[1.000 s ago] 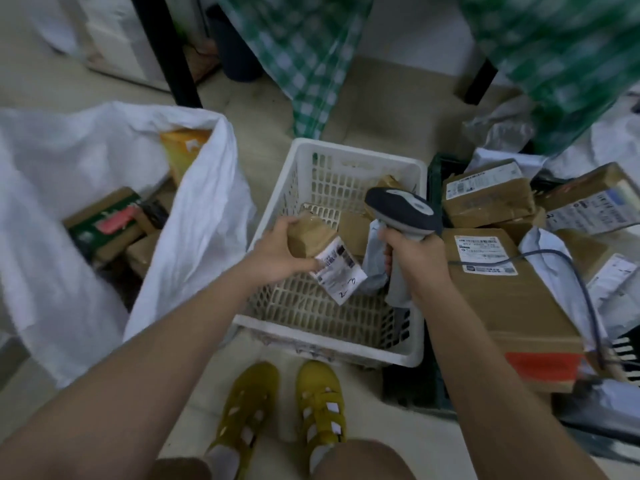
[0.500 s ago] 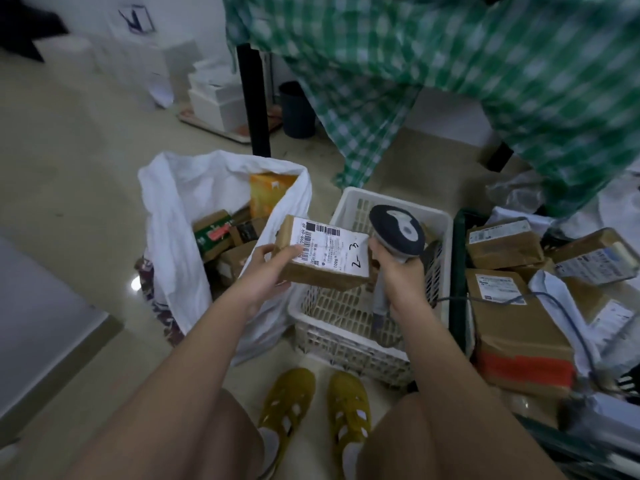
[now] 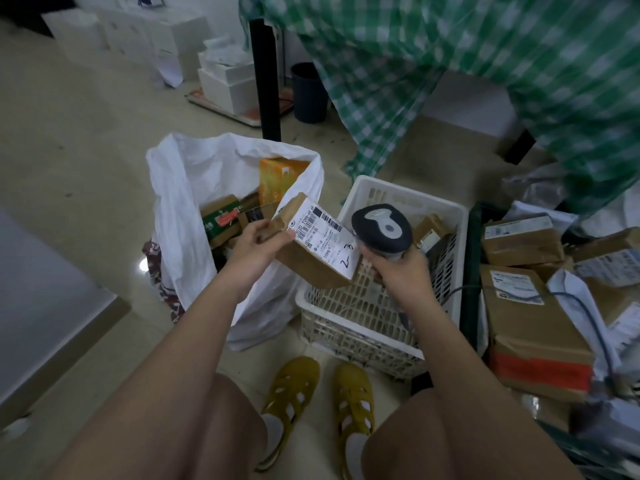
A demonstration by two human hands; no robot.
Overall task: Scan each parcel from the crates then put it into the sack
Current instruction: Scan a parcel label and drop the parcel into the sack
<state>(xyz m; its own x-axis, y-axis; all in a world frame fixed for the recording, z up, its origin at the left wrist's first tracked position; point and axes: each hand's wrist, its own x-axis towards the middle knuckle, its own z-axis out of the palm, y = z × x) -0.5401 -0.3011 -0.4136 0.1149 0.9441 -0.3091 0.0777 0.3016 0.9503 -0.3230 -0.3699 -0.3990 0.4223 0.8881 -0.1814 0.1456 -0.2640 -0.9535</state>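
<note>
The left hand grips a brown cardboard parcel above the white plastic crate's edge, beside the white woven sack; the right hand grasps a dark handheld scanner; aiming squarely at the barcode label should help.

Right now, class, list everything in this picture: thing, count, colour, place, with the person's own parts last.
held parcel: one, brown with white label, between sack and white crate
scanner: one, black and grey, above white crate
sack: one, white, on floor at left, parcels inside
orange box: one, in sack
white crate: one, centre floor
dark crate: one, green, right, piled with brown parcels
checked cloth: one, green and white, hanging at top
bin: one, dark, beyond sack
shoes: two, yellow, bottom
left hand: grips parcel
right hand: grips scanner
</note>
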